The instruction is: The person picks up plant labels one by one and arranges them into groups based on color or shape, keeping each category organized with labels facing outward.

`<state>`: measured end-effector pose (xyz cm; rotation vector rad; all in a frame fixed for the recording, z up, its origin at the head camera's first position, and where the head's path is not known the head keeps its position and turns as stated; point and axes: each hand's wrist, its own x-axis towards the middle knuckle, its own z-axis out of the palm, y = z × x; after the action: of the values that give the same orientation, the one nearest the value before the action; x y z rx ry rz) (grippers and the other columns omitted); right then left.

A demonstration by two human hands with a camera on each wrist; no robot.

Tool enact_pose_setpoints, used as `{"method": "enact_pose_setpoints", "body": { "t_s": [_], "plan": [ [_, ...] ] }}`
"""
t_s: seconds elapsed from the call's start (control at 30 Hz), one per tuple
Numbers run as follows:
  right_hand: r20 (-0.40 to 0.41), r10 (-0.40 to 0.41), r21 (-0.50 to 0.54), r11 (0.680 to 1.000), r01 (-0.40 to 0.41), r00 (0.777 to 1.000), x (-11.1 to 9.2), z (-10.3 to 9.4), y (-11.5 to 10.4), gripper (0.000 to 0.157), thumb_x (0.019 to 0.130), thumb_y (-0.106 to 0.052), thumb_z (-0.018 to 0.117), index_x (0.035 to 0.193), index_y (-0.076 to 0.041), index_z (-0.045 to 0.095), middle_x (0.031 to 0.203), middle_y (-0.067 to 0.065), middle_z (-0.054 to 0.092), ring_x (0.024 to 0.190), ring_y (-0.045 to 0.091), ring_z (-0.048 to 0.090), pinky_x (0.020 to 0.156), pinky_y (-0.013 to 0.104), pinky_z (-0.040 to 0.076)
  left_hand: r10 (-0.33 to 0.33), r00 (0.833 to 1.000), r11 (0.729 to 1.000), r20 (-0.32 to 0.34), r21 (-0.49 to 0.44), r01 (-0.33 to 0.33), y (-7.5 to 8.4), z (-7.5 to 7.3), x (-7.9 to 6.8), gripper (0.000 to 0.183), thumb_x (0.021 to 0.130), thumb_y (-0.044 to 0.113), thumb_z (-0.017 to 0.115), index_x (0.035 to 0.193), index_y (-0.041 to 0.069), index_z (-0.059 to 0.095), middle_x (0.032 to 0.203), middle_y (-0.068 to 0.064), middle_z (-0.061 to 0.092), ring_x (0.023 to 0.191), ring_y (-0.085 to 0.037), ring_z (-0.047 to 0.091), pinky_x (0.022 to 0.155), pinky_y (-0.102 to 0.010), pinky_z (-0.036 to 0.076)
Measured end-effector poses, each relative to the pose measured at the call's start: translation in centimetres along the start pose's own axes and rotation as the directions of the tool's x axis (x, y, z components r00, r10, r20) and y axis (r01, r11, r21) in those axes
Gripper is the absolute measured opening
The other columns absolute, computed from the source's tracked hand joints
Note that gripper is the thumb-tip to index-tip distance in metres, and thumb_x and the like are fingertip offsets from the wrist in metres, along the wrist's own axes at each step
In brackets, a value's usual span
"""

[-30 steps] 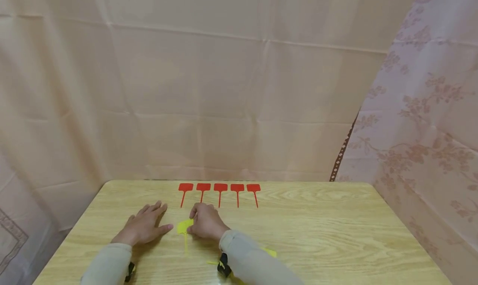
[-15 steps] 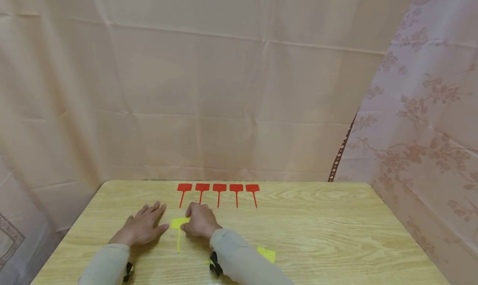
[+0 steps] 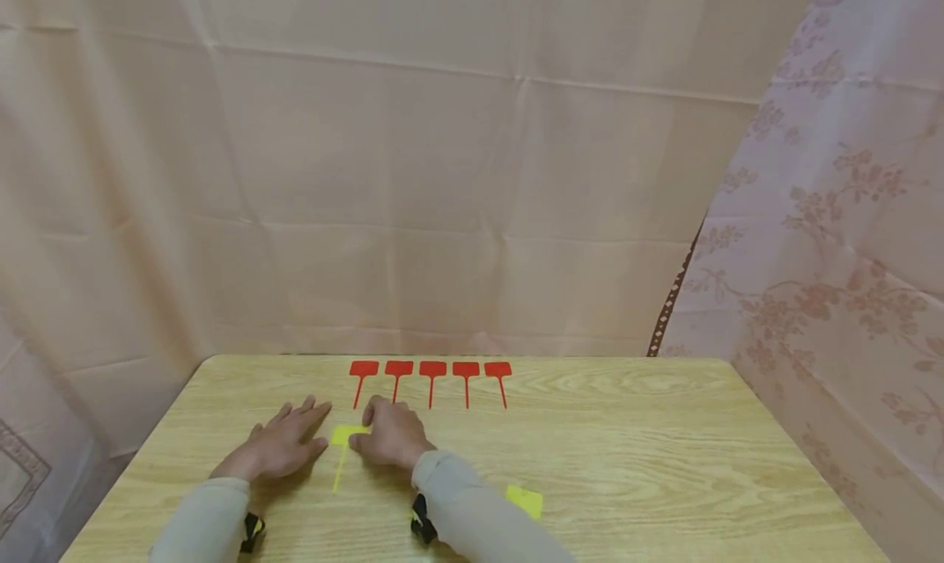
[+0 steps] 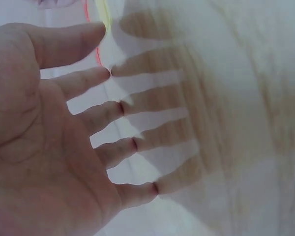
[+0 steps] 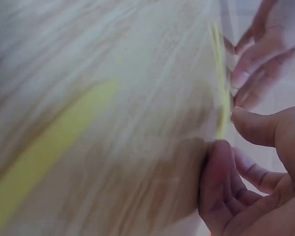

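Observation:
A yellow tag [image 3: 343, 434], a flat rectangular flag with a thin tail, lies low over the wooden table between the two hands. My right hand [image 3: 391, 433] pinches the flag's right end with thumb and index finger; the tail points toward me. In the right wrist view the tag [image 5: 221, 105] appears edge-on beside the fingertips. My left hand [image 3: 288, 440] rests on the table with its fingers spread, its thumb tip close to the flag's left side. The left wrist view shows those fingertips [image 4: 101, 74] on the tabletop, with nothing gripped.
Several red tags [image 3: 433, 370] of the same shape lie in a row near the table's [image 3: 664, 432] far edge, tails toward me. More yellow [image 3: 524, 501] shows beside the right forearm, partly hidden by the sleeve. A beige curtain [image 3: 442, 178] hangs behind the table.
My right hand has slid left, bringing the yellow tag closer to the left thumb; its tail now slants. The left hand stays nearly in place. More yellow has come into view beside the right sleeve.

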<state>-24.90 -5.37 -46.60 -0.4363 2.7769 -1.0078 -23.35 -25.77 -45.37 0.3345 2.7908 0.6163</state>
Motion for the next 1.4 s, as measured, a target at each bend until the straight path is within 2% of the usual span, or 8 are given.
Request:
{"method": "enact_pose_setpoints", "body": {
  "t_s": [0.1,0.23,0.5,0.77,0.9,1.1,1.23,1.4],
  "plan": [
    [0.020,-0.039,0.048,0.998,0.038,0.999,-0.6,-1.2,0.8,0.024,0.086,-0.026,0.081,0.096,-0.012,0.064,0.075,-0.005,0.060,0.069,0.012,0.053,0.062,0.027,0.044,0.027,1.000,0.999,-0.012,-0.039,-0.027,0.0,0.0,0.0,0.062,0.101,0.036,0.062,0.151,0.004,0.045,0.157,-0.038,0.022,0.138,-0.069,0.014,0.095,-0.089,0.010],
    [0.049,-0.092,0.045,0.995,0.090,0.995,-1.8,-3.3,2.7,0.021,0.088,-0.021,0.081,0.098,-0.010,0.065,0.072,-0.006,0.059,0.065,0.009,0.053,0.061,0.026,0.044,0.067,0.996,0.994,-0.055,-0.078,-0.071,0.0,0.0,-0.2,0.068,0.093,0.044,0.072,0.146,0.007,0.053,0.153,-0.042,0.027,0.134,-0.073,0.015,0.090,-0.092,0.010],
    [0.056,-0.130,0.021,0.991,0.129,0.990,-4.8,-8.0,6.9,0.021,0.088,-0.016,0.080,0.102,-0.007,0.067,0.072,-0.007,0.059,0.063,0.007,0.055,0.061,0.026,0.046,0.089,0.990,0.995,-0.110,-0.043,-0.094,0.2,0.5,-1.0,0.080,0.070,0.053,0.088,0.136,0.012,0.066,0.152,-0.038,0.034,0.135,-0.072,0.019,0.090,-0.091,0.006],
    [0.160,-0.197,-0.021,0.979,0.203,0.967,-8.3,-11.3,10.1,0.026,0.084,-0.017,0.085,0.103,-0.008,0.070,0.081,-0.007,0.063,0.073,0.005,0.057,0.068,0.025,0.049,0.084,0.991,0.996,-0.101,-0.009,-0.085,0.5,0.5,-1.0,0.080,0.070,0.056,0.085,0.134,0.013,0.068,0.152,-0.034,0.038,0.137,-0.069,0.020,0.092,-0.090,0.010],
    [0.197,-0.233,-0.097,0.962,0.255,0.952,-10.5,-11.2,10.2,0.034,0.078,-0.030,0.090,0.102,-0.012,0.073,0.084,-0.009,0.062,0.077,0.004,0.055,0.071,0.024,0.048,0.103,0.991,0.995,-0.086,0.014,-0.103,0.6,0.2,-0.9,0.079,0.072,0.054,0.085,0.136,0.011,0.066,0.151,-0.036,0.039,0.135,-0.071,0.021,0.090,-0.091,0.013],
    [0.197,-0.182,-0.311,0.920,0.237,0.963,-13.5,-9.1,8.9,0.054,0.065,-0.054,0.091,0.099,-0.018,0.072,0.083,-0.016,0.047,0.077,0.003,0.044,0.070,0.021,0.041,0.111,0.991,0.994,-0.069,0.009,-0.110,0.5,0.1,-0.6,0.078,0.074,0.052,0.086,0.136,0.009,0.066,0.148,-0.038,0.040,0.133,-0.072,0.023,0.089,-0.091,0.015],
    [0.226,-0.117,-0.365,0.910,0.196,0.967,-14.0,-8.2,8.5,0.049,0.068,-0.053,0.090,0.096,-0.021,0.068,0.084,-0.015,0.041,0.077,0.005,0.040,0.069,0.022,0.039,0.114,0.991,0.993,-0.067,-0.004,-0.114,0.3,0.3,-0.5,0.078,0.074,0.051,0.086,0.136,0.009,0.066,0.149,-0.038,0.039,0.133,-0.071,0.023,0.090,-0.091,0.015],
    [0.247,-0.076,-0.301,0.942,0.151,0.966,-14.1,-8.1,8.7,0.037,0.072,-0.042,0.092,0.086,-0.023,0.064,0.085,-0.013,0.042,0.077,0.005,0.041,0.070,0.023,0.040,0.119,0.991,0.993,-0.069,-0.014,-0.120,0.3,0.6,-0.3,0.078,0.073,0.050,0.086,0.136,0.009,0.066,0.150,-0.036,0.039,0.134,-0.070,0.022,0.091,-0.090,0.013]
  ]
}}
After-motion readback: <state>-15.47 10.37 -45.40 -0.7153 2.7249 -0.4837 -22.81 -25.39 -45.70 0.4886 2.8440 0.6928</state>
